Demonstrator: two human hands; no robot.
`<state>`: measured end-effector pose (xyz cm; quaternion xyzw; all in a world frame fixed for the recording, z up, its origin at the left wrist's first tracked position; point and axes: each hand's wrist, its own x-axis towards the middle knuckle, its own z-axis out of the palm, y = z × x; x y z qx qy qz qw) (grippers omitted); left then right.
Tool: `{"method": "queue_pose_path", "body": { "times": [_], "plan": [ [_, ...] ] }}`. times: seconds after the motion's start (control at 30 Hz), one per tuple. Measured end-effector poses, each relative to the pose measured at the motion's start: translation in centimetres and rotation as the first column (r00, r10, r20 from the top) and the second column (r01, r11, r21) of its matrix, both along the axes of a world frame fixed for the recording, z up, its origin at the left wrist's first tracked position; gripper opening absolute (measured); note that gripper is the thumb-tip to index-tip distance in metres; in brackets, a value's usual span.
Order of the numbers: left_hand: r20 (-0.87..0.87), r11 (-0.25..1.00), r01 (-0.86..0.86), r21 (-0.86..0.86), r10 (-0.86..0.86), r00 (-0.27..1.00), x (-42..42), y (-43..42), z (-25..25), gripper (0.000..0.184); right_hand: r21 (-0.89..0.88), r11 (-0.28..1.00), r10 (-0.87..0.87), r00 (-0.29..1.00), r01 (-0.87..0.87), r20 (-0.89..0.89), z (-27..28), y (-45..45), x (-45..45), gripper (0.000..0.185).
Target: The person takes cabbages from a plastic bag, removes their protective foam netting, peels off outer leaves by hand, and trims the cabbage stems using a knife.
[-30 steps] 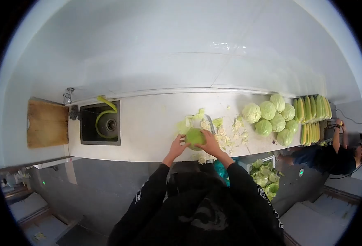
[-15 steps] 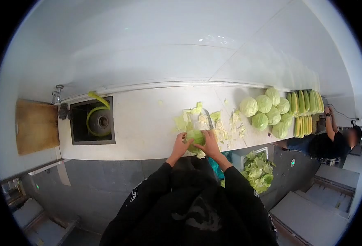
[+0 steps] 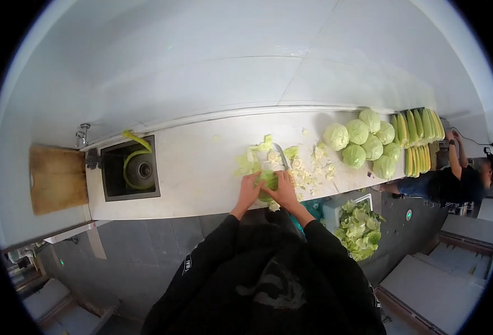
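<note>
Near the counter's front edge, a green cabbage [image 3: 268, 180] is held between my two hands. My left hand [image 3: 250, 188] wraps its left side, and my right hand [image 3: 283, 188] grips its right side, with the thumbs close together over it. Just beyond the cabbage, a knife [image 3: 281, 155] lies on the counter among pale cut cabbage cores [image 3: 273, 157]. Loose green leaves [image 3: 247, 162] lie to the left of the cores, and more trimmings [image 3: 318, 167] are scattered to the right.
Several whole cabbages [image 3: 373, 147] and rows of corn [image 3: 417, 127] stand at the right of the counter [image 3: 201, 167]. A sink [image 3: 128, 167] with a green hose is at the left. Below the counter, a bin holds leaves [image 3: 360, 229]. Another person [image 3: 458, 181] is at far right.
My hands have come closer together around the cabbage, covering more of it. The view has shifted slightly. The other cabbages and the knife stay where they were on the counter.
</note>
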<state>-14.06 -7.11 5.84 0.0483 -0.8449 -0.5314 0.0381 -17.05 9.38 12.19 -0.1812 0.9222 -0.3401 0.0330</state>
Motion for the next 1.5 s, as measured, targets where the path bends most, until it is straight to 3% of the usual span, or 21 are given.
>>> {"method": "queue_pose_path", "body": {
  "times": [0.07,0.17,0.3,0.4,0.5,0.57,0.67,0.8,1.0,1.1,1.2,1.3,1.4,1.5],
  "plan": [
    [0.02,1.0,0.025,0.015,-0.025,0.999,-0.1,-0.3,-0.6,0.04,-0.02,1.0,0.001,1.0,-0.001,0.001,-1.0,0.3,-0.7,0.054],
    [0.062,0.999,0.032,0.005,-0.033,0.998,-0.1,-0.3,-0.1,0.039,-0.099,0.994,0.055,0.985,-0.039,0.163,-2.2,2.1,-2.2,0.051],
    [0.137,1.0,0.015,-0.012,-0.013,0.991,-0.3,0.4,1.3,0.037,-0.028,0.998,0.063,0.995,-0.061,0.072,-0.5,2.2,-2.0,0.036],
    [0.041,0.973,-0.03,-0.23,0.041,0.998,0.2,1.0,1.9,0.035,0.071,0.993,0.096,0.995,-0.098,0.039,0.2,1.8,-1.4,0.026],
    [-0.048,0.954,-0.04,-0.297,0.027,0.998,0.6,1.5,2.8,0.037,0.026,0.997,0.077,0.994,-0.079,0.081,-0.8,1.8,-1.2,0.021],
    [-0.028,0.973,-0.011,-0.231,0.005,1.0,0.8,2.1,3.0,0.043,0.004,0.999,0.04,0.998,-0.04,0.044,-2.3,1.7,-1.1,0.02],
    [0.033,0.972,0.022,-0.234,-0.014,0.999,0.7,3.2,4.4,0.052,-0.316,0.918,-0.134,0.938,0.239,0.318,-3.7,1.9,-1.2,0.016],
    [0.023,0.963,0.065,-0.263,-0.061,0.998,0.9,3.0,5.3,0.063,-0.411,0.853,-0.13,0.893,0.322,0.43,-5.2,3.1,-2.0,0.014],
    [0.115,0.955,0.111,-0.274,-0.082,0.99,0.3,2.6,5.0,0.069,-0.406,0.804,-0.293,0.884,0.434,0.364,-5.8,3.0,-2.6,0.017],
    [0.125,0.953,0.132,-0.273,-0.101,0.987,0.4,2.4,5.0,0.071,-0.401,0.834,-0.328,0.925,0.379,0.192,-6.5,2.3,-3.3,0.019],
    [0.154,0.953,0.144,-0.266,-0.106,0.982,0.3,2.3,4.8,0.074,-0.161,0.984,-0.098,0.989,0.079,-0.111,-2.4,1.3,-2.6,0.022],
    [0.144,0.958,0.137,-0.253,-0.103,0.984,0.2,2.1,4.3,0.075,-0.248,0.968,-0.075,0.991,0.047,-0.107,-4.1,1.6,-3.0,0.024],
    [0.15,0.962,0.134,-0.237,-0.1,0.984,0.4,1.7,4.1,0.077,-0.373,0.898,-0.075,0.915,0.235,0.396,-5.0,3.3,-4.0,0.024],
    [0.103,0.977,0.132,-0.166,-0.116,0.988,1.0,0.6,3.4,0.078,-0.289,0.898,-0.251,0.927,0.33,0.279,-7.1,5.1,-5.0,0.022]
  ]
}}
